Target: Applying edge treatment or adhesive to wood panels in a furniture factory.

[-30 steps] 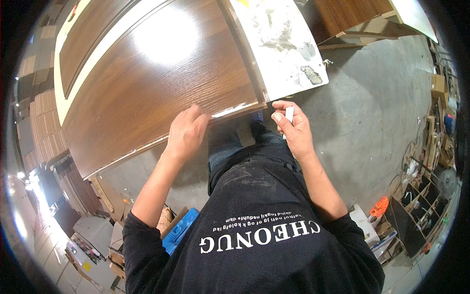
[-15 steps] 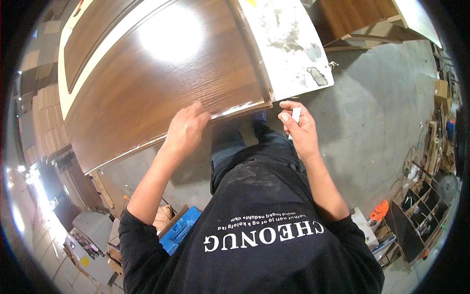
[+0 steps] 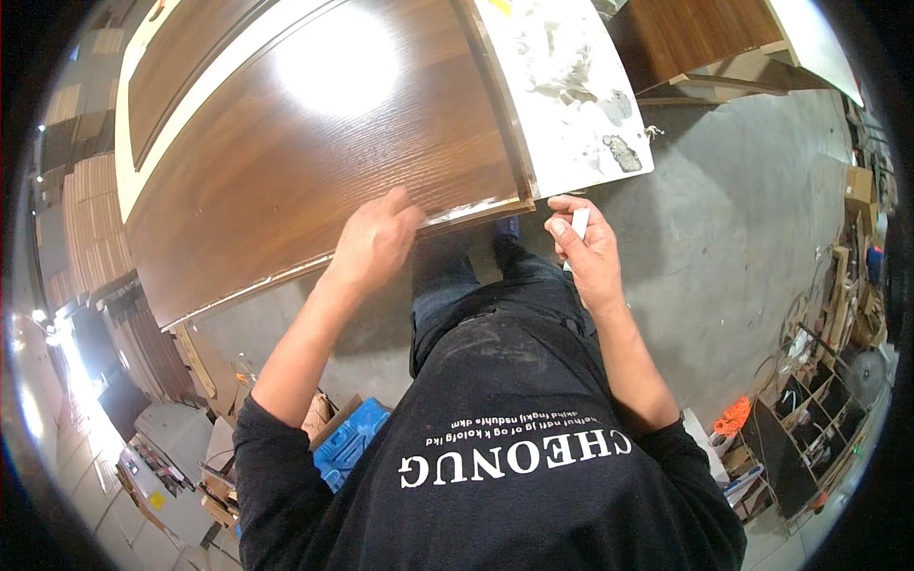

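A large brown wood-grain panel (image 3: 409,124) lies in front of me, with a pale, shiny strip (image 3: 462,215) along its near edge. My left hand (image 3: 373,240) is at this edge, left of the panel's near right corner. Its fingers are curled together and slightly blurred, and whatever lies between them is hidden. Off that corner, over the floor, my right hand (image 3: 592,255) is closed around a small white flat piece (image 3: 579,225), which stands up between thumb and fingers.
A white board (image 3: 571,143) with grey stains adjoins the panel's right side. Another brown wooden piece (image 3: 690,38) stands at far right. Blue plastic (image 3: 352,443) lies behind my left arm. Shelving with clutter (image 3: 800,428) and an orange bundle (image 3: 733,415) are at right.
My left hand has shifted slightly right and up along the panel's edge. The right hand keeps its hold on the white piece, and the view has moved a little.
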A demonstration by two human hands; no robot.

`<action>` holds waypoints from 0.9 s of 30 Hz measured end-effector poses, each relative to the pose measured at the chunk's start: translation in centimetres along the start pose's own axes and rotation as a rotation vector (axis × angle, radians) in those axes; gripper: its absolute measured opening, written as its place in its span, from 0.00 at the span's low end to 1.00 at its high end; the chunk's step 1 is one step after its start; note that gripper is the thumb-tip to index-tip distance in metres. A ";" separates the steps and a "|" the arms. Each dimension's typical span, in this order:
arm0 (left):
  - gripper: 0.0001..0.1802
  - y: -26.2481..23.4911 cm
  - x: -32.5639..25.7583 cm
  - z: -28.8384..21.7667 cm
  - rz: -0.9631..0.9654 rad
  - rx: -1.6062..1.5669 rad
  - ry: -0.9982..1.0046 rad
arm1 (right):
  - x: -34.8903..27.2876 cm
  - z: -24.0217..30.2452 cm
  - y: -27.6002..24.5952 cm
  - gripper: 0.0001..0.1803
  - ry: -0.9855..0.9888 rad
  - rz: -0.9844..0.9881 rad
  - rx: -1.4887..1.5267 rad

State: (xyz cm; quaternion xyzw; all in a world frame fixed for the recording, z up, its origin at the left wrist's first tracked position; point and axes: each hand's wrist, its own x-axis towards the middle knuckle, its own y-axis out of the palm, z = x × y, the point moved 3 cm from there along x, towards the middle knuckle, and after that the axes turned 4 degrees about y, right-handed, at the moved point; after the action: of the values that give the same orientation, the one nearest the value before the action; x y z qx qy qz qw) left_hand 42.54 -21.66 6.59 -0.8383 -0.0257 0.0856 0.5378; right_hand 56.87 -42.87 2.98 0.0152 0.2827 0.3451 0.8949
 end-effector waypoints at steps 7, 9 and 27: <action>0.06 -1.1 -0.4 0.7 0.044 0.029 -0.053 | -0.1 -0.3 -0.3 0.14 -0.009 -0.009 -0.012; 0.06 -0.8 0.0 0.5 -0.004 -0.001 -0.024 | 0.0 -0.1 -0.1 0.14 -0.013 0.002 -0.016; 0.04 -0.1 -2.8 1.0 -0.113 0.099 0.038 | -0.1 0.2 0.4 0.14 -0.022 0.011 -0.004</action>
State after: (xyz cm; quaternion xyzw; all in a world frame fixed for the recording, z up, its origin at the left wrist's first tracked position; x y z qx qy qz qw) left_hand 39.63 -21.07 6.61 -0.8093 -0.0586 0.0404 0.5830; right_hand 56.66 -42.59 3.28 0.0189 0.2721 0.3503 0.8960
